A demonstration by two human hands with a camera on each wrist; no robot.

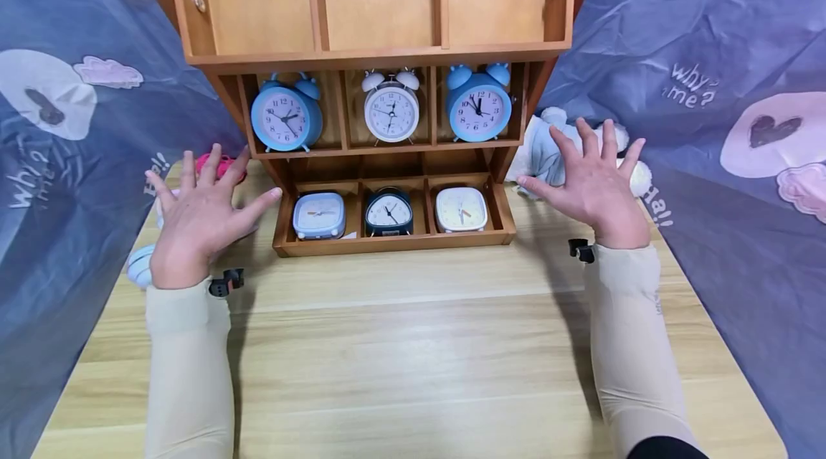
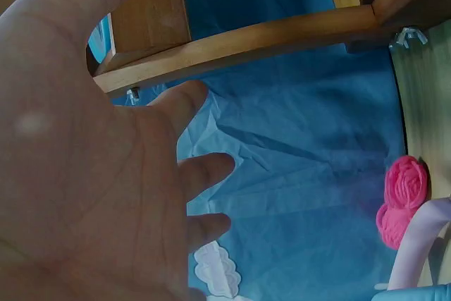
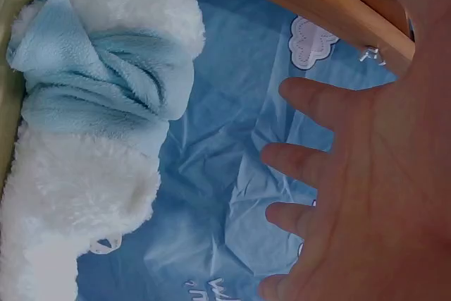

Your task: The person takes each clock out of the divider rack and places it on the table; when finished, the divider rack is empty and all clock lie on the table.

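Both hands are raised over the table with fingers spread, and neither holds anything. The left hand [image 1: 200,222] is to the left of a wooden tiered shelf [image 1: 393,247]. Over on the shelf's right side, the right hand [image 1: 594,190] hovers near a white plush toy [image 3: 77,181] wrapped in light blue cloth. Three twin-bell alarm clocks fill the middle tier: a blue one [image 1: 284,118], a white one [image 1: 391,111] and another blue one [image 1: 479,107]. In the bottom tier are a light blue clock [image 1: 319,215], a dark green clock [image 1: 389,211] and a white clock [image 1: 461,209].
Pink yarn-like balls [image 2: 405,181] lie on the table's left side. A blue striped item [image 1: 140,267] is partly hidden by the left hand. The shelf's top tier [image 1: 377,0] has three compartments. Blue printed cloth [image 1: 729,36] surrounds the light wooden table [image 1: 413,344].
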